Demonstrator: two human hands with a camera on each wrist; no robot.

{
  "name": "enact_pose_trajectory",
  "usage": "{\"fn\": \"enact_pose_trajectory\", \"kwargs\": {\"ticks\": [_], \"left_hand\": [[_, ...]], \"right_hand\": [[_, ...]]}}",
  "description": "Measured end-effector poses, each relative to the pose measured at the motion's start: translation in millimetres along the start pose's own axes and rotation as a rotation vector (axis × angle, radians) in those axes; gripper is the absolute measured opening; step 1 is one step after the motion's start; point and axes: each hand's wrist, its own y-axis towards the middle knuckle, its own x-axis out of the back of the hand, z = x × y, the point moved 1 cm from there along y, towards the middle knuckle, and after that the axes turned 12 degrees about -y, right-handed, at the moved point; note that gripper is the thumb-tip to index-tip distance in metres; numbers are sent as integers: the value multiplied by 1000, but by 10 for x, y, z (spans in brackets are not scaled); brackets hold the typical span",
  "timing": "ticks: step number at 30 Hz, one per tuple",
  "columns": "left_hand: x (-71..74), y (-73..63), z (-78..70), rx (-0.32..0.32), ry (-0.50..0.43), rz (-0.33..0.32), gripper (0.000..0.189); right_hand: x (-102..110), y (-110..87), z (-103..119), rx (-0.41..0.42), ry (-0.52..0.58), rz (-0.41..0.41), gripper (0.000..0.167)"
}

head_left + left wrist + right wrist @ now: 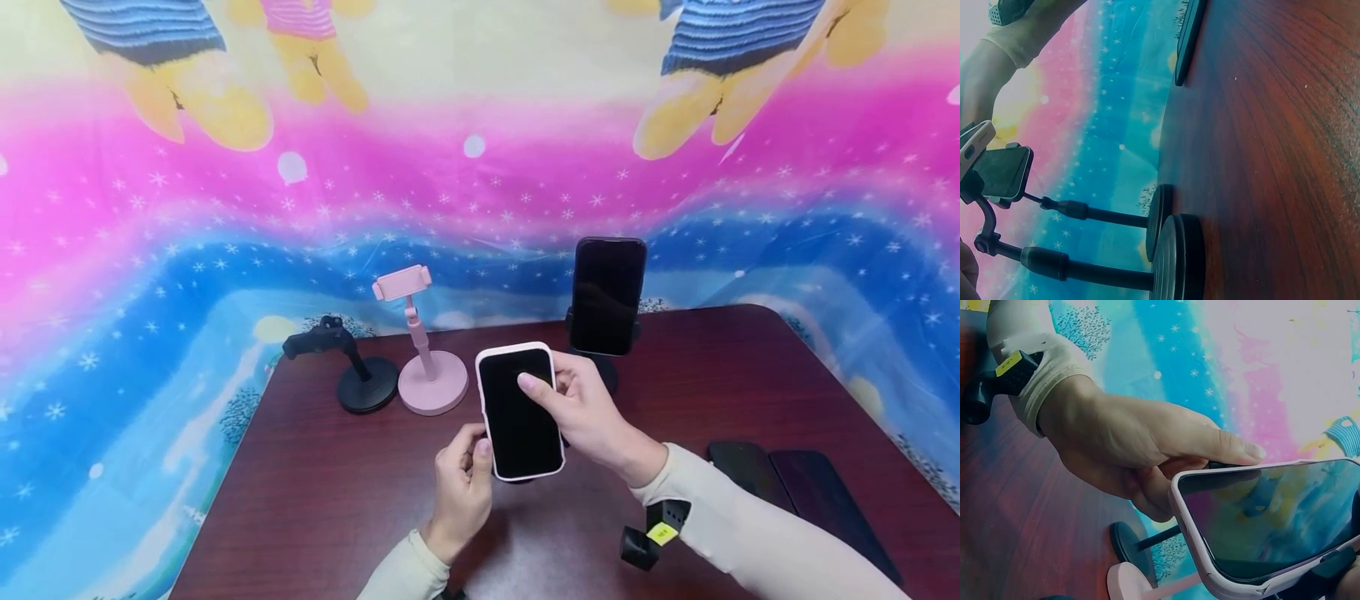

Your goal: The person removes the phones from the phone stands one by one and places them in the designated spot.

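Note:
A smartphone in a pale pink case [521, 417] is upright with its dark screen facing me. My right hand [600, 417] grips its right edge, thumb over the front and fingers behind. Low on the phone's left edge, my left hand [461, 492] is curled, its thumb beside the case. A black phone stand [1047, 262] stands behind the phone, mostly hidden in the head view. Its black clamp [1329, 569] lies along the case edge, with my left fingers [1349, 586] curled at it.
Another black stand holds a dark phone [609, 296] at the back. On the left are an unloaded pink phone stand [433, 383] and a black one with a folded head [367, 387]. Two dark flat phones [825, 492] lie at the right of the brown table [300, 517].

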Motion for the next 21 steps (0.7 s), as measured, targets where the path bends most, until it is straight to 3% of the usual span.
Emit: {"fn": "enact_pose_trajectory", "kwargs": {"ticks": [21], "left_hand": [[-6, -44, 16, -35, 49, -20, 21]], "right_hand": [[4, 19, 38, -14, 17, -18, 29]]}}
